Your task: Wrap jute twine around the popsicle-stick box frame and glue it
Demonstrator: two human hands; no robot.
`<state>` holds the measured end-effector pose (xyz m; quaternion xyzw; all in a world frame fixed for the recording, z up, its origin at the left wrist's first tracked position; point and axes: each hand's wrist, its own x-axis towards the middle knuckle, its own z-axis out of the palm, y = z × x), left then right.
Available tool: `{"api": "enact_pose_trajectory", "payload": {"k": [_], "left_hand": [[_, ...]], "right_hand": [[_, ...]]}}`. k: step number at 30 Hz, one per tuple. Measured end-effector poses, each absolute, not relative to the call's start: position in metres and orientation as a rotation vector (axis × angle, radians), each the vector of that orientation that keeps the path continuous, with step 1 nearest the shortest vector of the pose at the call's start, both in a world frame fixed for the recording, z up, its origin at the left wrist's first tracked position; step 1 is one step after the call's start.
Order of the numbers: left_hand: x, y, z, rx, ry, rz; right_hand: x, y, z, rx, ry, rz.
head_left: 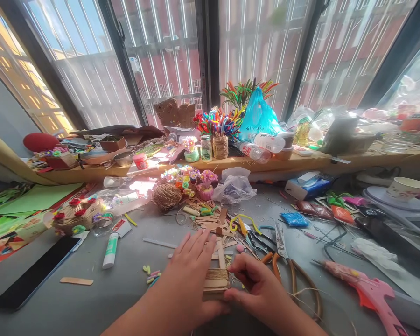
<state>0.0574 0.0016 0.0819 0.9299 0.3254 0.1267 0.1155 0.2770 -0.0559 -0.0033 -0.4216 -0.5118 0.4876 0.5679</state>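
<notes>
A small craft-stick structure (215, 283) sits before me, with brown twine (216, 274) wrapped around its upper part. My left hand (191, 266) lies along its left side, fingers stretched out flat and thumb at the near edge. The left palm hides part of the structure. On the other side, my right hand (261, 284) is closed, fingers curled and thumb at the right-hand corner of the structure. A stick (221, 254) extends away from its far side. Loose craft sticks (210, 218) lie in a pile beyond my hands.
Right of my hands lie scissors (281, 240), pliers (257, 240) and a pink glue gun (360, 280). A glue stick (110, 250), a phone (37, 270) and a single craft stick (76, 281) are on the left. Farther back sits a twine ball (166, 197) before the crowded windowsill (182, 169).
</notes>
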Motion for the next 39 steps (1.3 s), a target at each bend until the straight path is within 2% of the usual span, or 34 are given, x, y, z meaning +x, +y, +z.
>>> {"api": "enact_pose_trajectory", "payload": {"k": [6, 11, 21, 25, 39], "left_hand": [[0.058, 0.013, 0.064, 2.821, 0.975, 0.358], [0.042, 0.017, 0.051, 2.78, 0.983, 0.443], [0.013, -0.001, 0.002, 2.251, 0.881, 0.76], [0.014, -0.007, -0.005, 2.114, 0.821, 0.755], [-0.006, 0.003, 0.02, 2.187, 0.893, 0.52]], "right_hand": [[0.287, -0.056, 0.006, -0.985, -1.3, 1.133], [0.296, -0.052, 0.017, -1.011, -1.471, 0.957], [0.307, -0.052, 0.02, -1.026, -1.544, 0.674], [0.307, -0.052, 0.018, -1.056, -1.594, 0.703], [0.29, -0.06, 0.003, -1.013, -1.336, 1.097]]}}
